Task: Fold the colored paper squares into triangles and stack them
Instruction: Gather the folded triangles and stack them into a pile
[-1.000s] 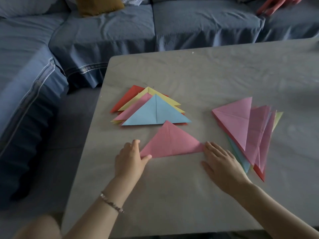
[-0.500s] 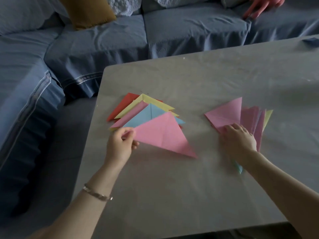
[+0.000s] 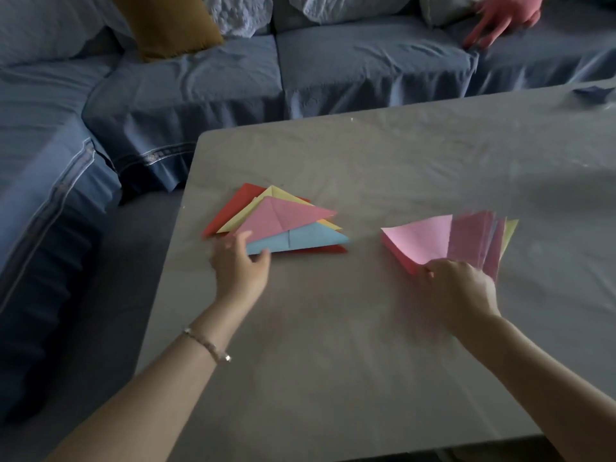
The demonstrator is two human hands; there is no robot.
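Note:
A stack of folded triangles (image 3: 293, 240) lies left of the table's middle, red, yellow and blue layers showing. On top of it lies a pink folded triangle (image 3: 283, 218). My left hand (image 3: 240, 265) hovers at the stack's near left corner, fingers spread and loosely curved, holding nothing. To the right a fanned pile of unfolded squares (image 3: 473, 241) lies on the table, mostly pink with a yellow edge showing. My right hand (image 3: 456, 288) pinches the near corner of the top pink sheet (image 3: 420, 238), which is lifted off the pile.
The grey table (image 3: 366, 345) has its left edge beside a blue sofa (image 3: 200, 81) that wraps the back and left. A mustard cushion (image 3: 170, 25) leans on the sofa. Another person's hand (image 3: 500, 18) rests on the sofa at the back right.
My left hand carried the pink triangle up onto the stack and let go of it. My right hand moved to the fanned pile and took the top pink sheet by its corner.

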